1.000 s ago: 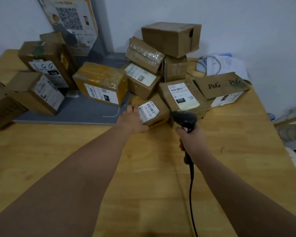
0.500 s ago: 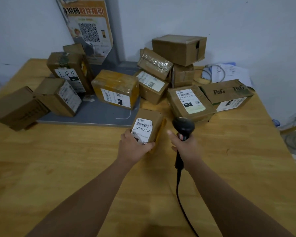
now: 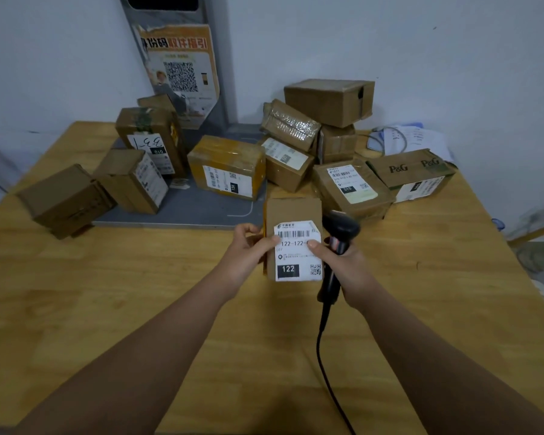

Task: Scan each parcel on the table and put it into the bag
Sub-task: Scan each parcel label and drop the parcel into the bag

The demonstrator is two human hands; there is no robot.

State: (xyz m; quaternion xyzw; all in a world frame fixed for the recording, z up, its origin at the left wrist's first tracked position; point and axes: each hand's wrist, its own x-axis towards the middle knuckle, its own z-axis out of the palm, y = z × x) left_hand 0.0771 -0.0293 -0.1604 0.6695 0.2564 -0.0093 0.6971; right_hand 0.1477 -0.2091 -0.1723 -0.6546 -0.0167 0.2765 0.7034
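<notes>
The person holds one small parcel (image 3: 292, 213) over the middle of the bench (image 3: 132, 309), with its white label (image 3: 297, 262) facing up toward them. The left hand (image 3: 248, 251) grips the parcel's left edge, fingers curled behind it and thumb on the label. The right hand (image 3: 346, 265) is wrapped round the handle of a black scanner (image 3: 341, 229), and its thumb reaches across to press on the label's right side. The scanner's cable (image 3: 322, 328) trails toward the near edge.

I judge this to be the scanning step, not yet done: the scanner's head points toward the far side, not at the barcode, and the thumb lies just below the bars. The next move calls for freeing that thumb and turning the scanner's head onto the barcode. Many boxes (image 3: 226, 166) wait at the far side, some on a grey mat (image 3: 182, 211). I can't see the bag from here.
</notes>
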